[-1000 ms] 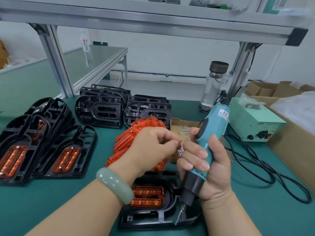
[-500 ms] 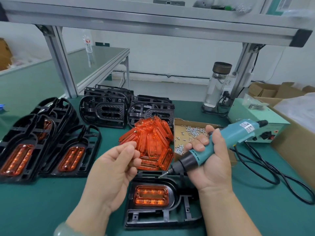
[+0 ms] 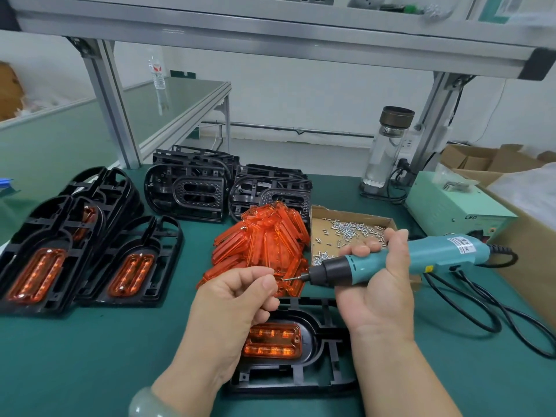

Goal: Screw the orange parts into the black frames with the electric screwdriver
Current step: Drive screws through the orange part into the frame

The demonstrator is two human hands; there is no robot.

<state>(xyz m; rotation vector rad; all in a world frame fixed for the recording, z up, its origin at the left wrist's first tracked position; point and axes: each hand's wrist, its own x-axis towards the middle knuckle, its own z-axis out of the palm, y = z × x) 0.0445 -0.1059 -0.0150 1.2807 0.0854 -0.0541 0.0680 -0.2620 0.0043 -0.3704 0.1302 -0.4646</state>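
Since half a second ago the left hand (image 3: pixel 237 299) has come right to meet the tool, and the electric screwdriver (image 3: pixel 427 257) has levelled out, so its bit (image 3: pixel 296 277) now points left at the fingertips.

The left hand's thumb and forefinger are pinched together just at the bit's tip, apparently on a screw (image 3: pixel 285 278), though it is too small to make out for certain. The right hand (image 3: pixel 379 296) is wrapped firmly round the screwdriver's barrel. Below both hands, near the table's front edge, lies the black frame (image 3: pixel 288 386) in work, with an orange part (image 3: pixel 272 341) seated in its oval recess. The loose pile of orange parts (image 3: pixel 264 245) sits just beyond, and the cardboard box of screws (image 3: pixel 319 215) is to its right.

The step in hand looks like loading the screw onto the bit. To do it well, the person should seat the screw head squarely and keep the tool quiet until the screw hangs on its own. Then the driver should be tipped upright over a hole in the orange part, with the trigger pressed only once the point is in, or the screw may drop or go in crooked.
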